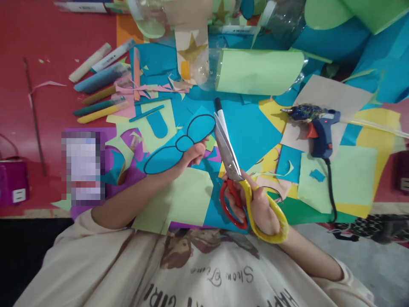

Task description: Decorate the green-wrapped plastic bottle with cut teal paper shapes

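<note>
Between the thumb and fingers of my left hand (194, 154) is a blue paper bow (200, 126), drawn with a black outline of two loops and a round middle. My right hand (260, 207) grips scissors (231, 164) with one red and one yellow handle. Their blades point up and away from me, nearly together, just right of the bow's upper loop. A marker (220, 108) with a black cap lies by the blade tips. Under my hands are sheets of blue and light green paper (191, 198).
A hot glue gun (316, 123) rests at right, its cord running toward me. A plastic bottle wrapped in green paper (260, 71) lies at the back. Several markers (99, 79) are at left, above a blurred phone-like object (83, 166). Paper scraps (159, 88) litter the red table (47, 106).
</note>
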### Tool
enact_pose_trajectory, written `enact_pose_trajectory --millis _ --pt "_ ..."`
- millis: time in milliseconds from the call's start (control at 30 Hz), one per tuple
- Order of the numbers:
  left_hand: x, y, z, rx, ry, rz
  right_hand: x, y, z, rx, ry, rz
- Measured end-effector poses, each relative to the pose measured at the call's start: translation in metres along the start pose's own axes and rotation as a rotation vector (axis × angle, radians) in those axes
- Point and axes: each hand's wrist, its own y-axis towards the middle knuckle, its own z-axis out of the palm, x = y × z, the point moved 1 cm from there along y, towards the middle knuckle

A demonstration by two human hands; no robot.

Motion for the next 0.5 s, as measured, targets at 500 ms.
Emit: enact_pose_trajectory --millis 500 --pt "0.000 -0.012 0.004 -0.157 0.019 -0.012 0.018 0.003 0.001 0.073 -0.004 0.087"
